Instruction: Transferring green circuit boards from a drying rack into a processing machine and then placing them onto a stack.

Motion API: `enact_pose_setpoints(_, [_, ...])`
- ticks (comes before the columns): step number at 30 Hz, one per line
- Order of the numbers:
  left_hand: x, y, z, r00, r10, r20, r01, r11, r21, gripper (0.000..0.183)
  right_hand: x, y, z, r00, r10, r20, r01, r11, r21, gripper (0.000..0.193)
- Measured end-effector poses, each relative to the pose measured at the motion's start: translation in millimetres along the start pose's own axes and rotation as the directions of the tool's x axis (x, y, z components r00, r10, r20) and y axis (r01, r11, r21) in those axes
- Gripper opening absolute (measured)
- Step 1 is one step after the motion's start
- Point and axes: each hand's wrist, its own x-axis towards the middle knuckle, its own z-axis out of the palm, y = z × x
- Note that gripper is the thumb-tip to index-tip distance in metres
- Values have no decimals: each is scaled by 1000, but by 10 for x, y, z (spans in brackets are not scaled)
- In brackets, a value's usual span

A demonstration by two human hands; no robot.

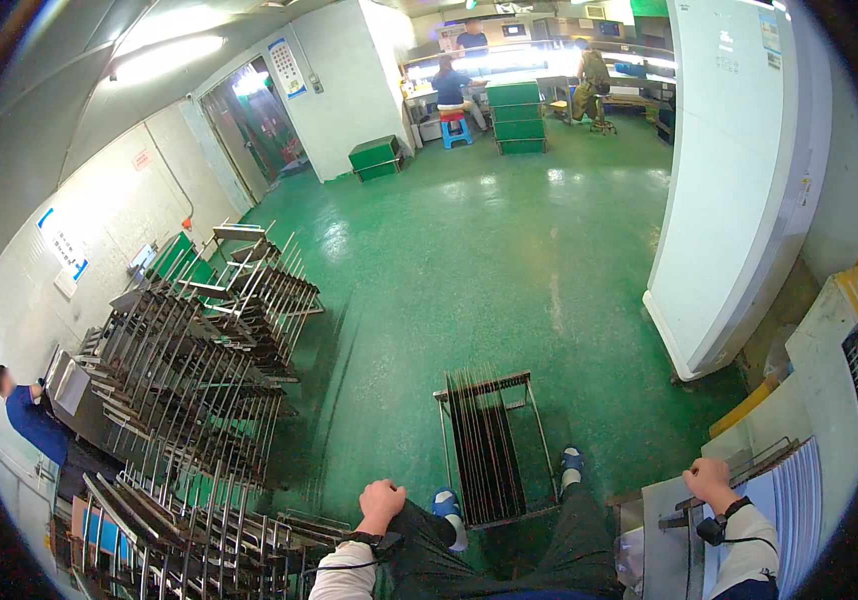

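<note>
My left hand point(382, 501) is curled closed above my left thigh, with nothing showing in its fingers. My right hand point(709, 481), also closed, is held out to the right near a metal rack frame point(684, 517) and a row of white sheets point(796, 510). I see nothing sticking out of that fist, and whether it touches the frame I cannot tell. A dark band with a small black device point(712, 530) sits on my right wrist. On the floor between my feet stands a metal rack point(485, 384) with thin dark panels point(489, 450) set side by side on edge.
Stacked metal racks point(189, 380) crowd the left side, and a person point(34, 420) stands behind them at the wall. A tall white cabinet point(724, 190) rises on the right. Across the green floor point(469, 270), green crates point(517, 118) and several people stand or sit near a lit bench point(539, 68).
</note>
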Motion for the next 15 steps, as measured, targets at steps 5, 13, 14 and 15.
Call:
enact_pose_setpoints(5, [-8, 19, -13, 1000, -6, -2, 6, 1000, -1, 31, -9, 9, 9, 1000, 0, -2, 0, 1000, 2, 28])
enact_pose_setpoints(13, [-21, 23, -30, 1000, -4, -11, 4, 1000, -10, 32, -4, 9, 2, 1000, -2, 21, 2, 1000, 16, 29])
enact_pose_setpoints(14, [-21, 22, -30, 1000, 1, -12, -1, 1000, -4, 32, -2, 11, 6, 1000, -1, 19, 1, 1000, 7, 29])
enact_pose_setpoints(15, [-19, 21, -27, 1000, 5, -13, -5, 1000, 1, 32, 1, 12, 10, 1000, 1, 17, -1, 1000, -2, 29])
